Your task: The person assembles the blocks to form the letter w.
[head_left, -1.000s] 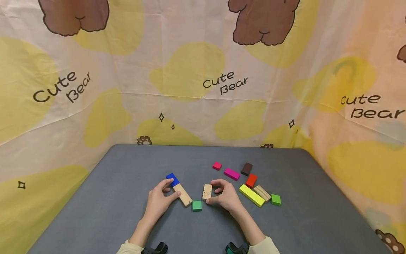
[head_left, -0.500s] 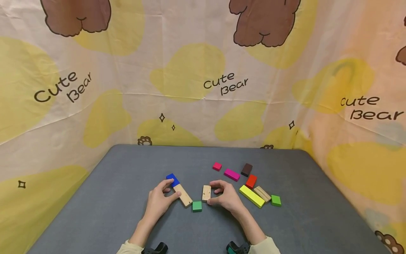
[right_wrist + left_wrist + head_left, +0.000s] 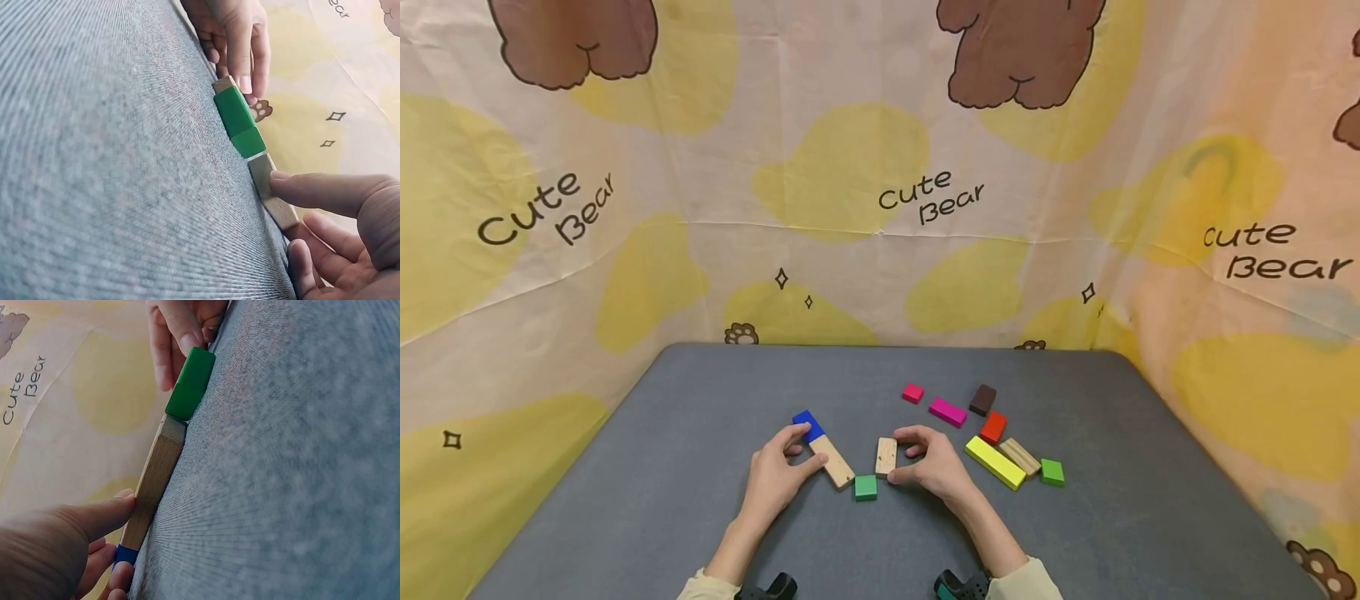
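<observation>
In the head view my left hand [image 3: 777,468] holds a long plain wooden block [image 3: 832,463] and the blue block [image 3: 806,422] butted against its far end. The thumb lies along the wood while the index finger is at the blue one. Just off the wood's near end lies a green block [image 3: 866,488], also seen in the left wrist view as a green block [image 3: 190,384]. A shorter wooden block [image 3: 886,457] is pinched at its right side between thumb and fingers of my right hand [image 3: 936,468]. Its near corner stands close to the green block in the right wrist view.
Several loose blocks lie to the right: pink [image 3: 913,392], magenta [image 3: 948,412], dark brown [image 3: 982,400], red [image 3: 993,427], yellow [image 3: 995,462], ridged wooden [image 3: 1020,457] and light green [image 3: 1052,472]. A printed curtain [image 3: 842,183] hangs behind the grey table [image 3: 647,500].
The short wooden block in my right hand has shifted slightly left, toward the long wooden block. My left hand and the other blocks have stayed put.
</observation>
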Demonstrator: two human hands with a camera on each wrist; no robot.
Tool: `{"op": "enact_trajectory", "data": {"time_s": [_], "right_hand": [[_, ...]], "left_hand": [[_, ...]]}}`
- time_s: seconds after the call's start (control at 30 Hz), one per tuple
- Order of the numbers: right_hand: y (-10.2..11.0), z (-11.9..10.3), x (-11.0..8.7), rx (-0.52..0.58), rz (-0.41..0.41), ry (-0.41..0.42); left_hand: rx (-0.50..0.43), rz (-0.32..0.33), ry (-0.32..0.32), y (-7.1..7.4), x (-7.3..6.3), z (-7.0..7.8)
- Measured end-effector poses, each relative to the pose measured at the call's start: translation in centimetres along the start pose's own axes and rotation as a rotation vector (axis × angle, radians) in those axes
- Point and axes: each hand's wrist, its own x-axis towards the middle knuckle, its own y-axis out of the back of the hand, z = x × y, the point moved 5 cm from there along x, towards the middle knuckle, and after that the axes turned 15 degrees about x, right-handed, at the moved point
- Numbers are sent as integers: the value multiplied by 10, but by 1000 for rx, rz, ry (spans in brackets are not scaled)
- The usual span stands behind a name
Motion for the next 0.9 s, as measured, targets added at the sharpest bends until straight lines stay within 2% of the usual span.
{"op": "enact_trajectory", "data": {"time_s": [0.2,0.33,0.57,0.9], "right_hand": [[-1,-1,-1,11,-20,7],[0,-1,-1,15,-19,2],[1,-1,-1,13,-17,-1],[0,-2,-2,10,-20,-4]], "left_hand": [[-1,-24,31,-1,1,-1],[3,-28,28,-1,2,0],[11,3,6,0,-1,2],[8,-19,27,1,-1,2]]}}
